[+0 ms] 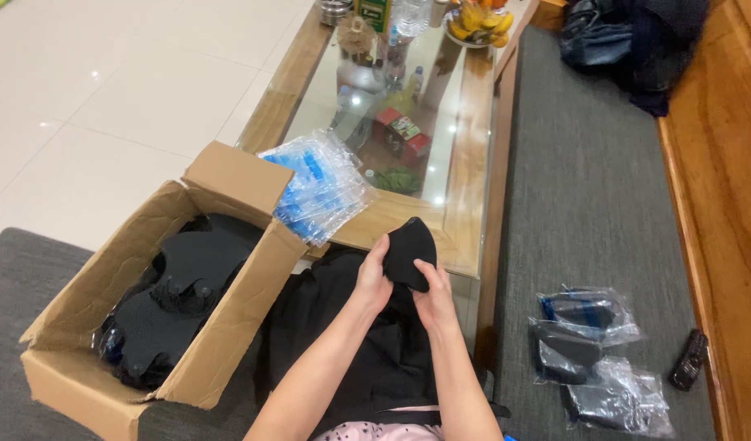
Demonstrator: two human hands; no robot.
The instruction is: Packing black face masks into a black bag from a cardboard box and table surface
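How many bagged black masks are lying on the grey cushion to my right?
3: upper bagged mask, middle one overlapping just below it, lowest one nearest the black remote. None looks hidden.

On my near left I see an open brown cardboard box [220,327], flaps up, filled with black pieces, some in clear wrap. Just past its far right flap a fanned stack of clear plastic sleeves with blue print [320,184] lies on the edge of the glass worktop [465,122]. Under the glass a small red and green carton [404,135] shows, tilted. At the far end a bottle with a green label [374,12] stands. On the grey cushion [588,188] to my near right lie three clear bags [592,347] holding dark items, one with blue print, close together.
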